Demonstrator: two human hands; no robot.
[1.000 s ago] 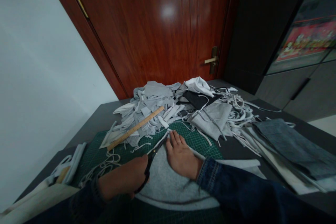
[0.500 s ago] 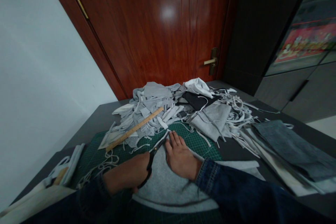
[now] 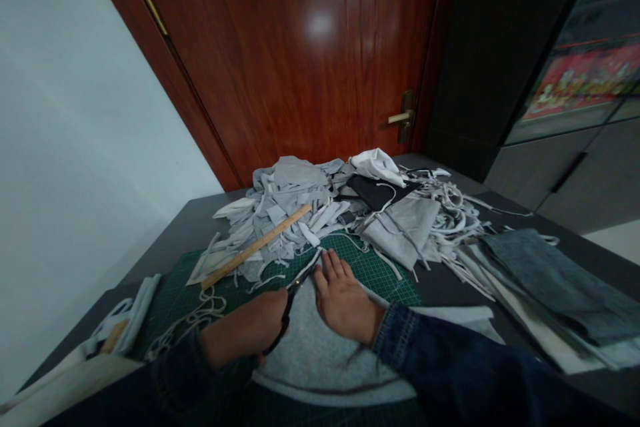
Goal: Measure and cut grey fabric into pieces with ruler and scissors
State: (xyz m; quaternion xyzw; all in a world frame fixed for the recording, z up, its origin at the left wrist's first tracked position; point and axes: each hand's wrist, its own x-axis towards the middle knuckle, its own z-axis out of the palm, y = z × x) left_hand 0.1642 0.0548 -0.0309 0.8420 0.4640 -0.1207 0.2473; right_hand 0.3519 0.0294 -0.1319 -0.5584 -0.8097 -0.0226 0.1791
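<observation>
Fingers (image 3: pixel 250 328) of the left hand grip scissors (image 3: pixel 289 307); right fingers (image 3: pixel 334 271) spread flat on grey fabric (image 3: pixel 310 363).

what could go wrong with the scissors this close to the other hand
The scissors in the left hand lie right beside the fingers of the right hand, so a slip could nick them. The grey fabric is only pressed flat on the mat, so it might shift and skew the cut.
</observation>
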